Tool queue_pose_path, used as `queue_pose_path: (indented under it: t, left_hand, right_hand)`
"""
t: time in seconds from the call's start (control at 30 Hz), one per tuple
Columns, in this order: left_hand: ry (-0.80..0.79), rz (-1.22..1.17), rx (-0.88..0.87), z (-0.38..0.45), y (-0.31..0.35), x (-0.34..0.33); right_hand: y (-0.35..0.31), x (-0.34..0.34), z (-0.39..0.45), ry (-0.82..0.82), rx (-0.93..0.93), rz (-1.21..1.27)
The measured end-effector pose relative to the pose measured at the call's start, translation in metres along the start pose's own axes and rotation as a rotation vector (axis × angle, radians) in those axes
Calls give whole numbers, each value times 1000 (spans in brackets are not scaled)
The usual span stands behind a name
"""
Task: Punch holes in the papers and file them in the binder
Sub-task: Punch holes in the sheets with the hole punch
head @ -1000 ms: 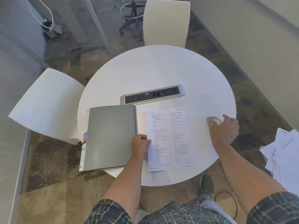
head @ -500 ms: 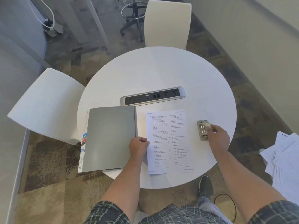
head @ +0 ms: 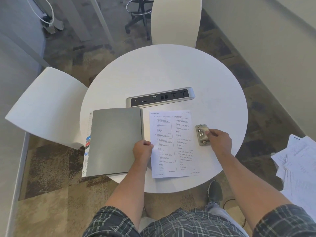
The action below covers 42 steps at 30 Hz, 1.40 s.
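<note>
Nearest you, your left hand (head: 143,150) still pinches the left edge of the printed sheet (head: 172,142) against the binder (head: 116,141), whose grey cover lies open on the round table (head: 171,72). Your right hand (head: 218,140) grips the hole punch (head: 201,134) and has dragged it inward over the last second; it now sits just beside the sheet's right edge. Punching looks imminent, though nothing is punched yet. Farther off, the power strip (head: 159,98) stays put.

Matt grey plastic binder (head: 114,141), printed paper sheet (head: 172,144), shiny metal hole punch (head: 201,135), smooth white table (head: 162,72)
</note>
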<state>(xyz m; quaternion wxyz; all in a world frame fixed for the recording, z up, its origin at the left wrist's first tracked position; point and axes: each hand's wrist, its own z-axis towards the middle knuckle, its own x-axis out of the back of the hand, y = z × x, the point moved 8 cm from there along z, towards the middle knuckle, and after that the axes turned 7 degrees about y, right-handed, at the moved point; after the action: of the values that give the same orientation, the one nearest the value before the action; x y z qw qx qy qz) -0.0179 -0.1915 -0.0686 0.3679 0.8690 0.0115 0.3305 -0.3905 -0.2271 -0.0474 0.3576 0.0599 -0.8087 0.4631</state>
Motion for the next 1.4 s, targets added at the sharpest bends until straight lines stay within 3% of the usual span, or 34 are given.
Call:
queue_pose_path:
  t: [0.57,1.4]
  left_hand:
    - [39,-97,93,0,-10,5]
    - [2,-108,54,-3,-3,-11]
  right_hand:
    - [0,-11,-2,-57,27,-3]
    - [-1,-12,-15,-43,-13,-55]
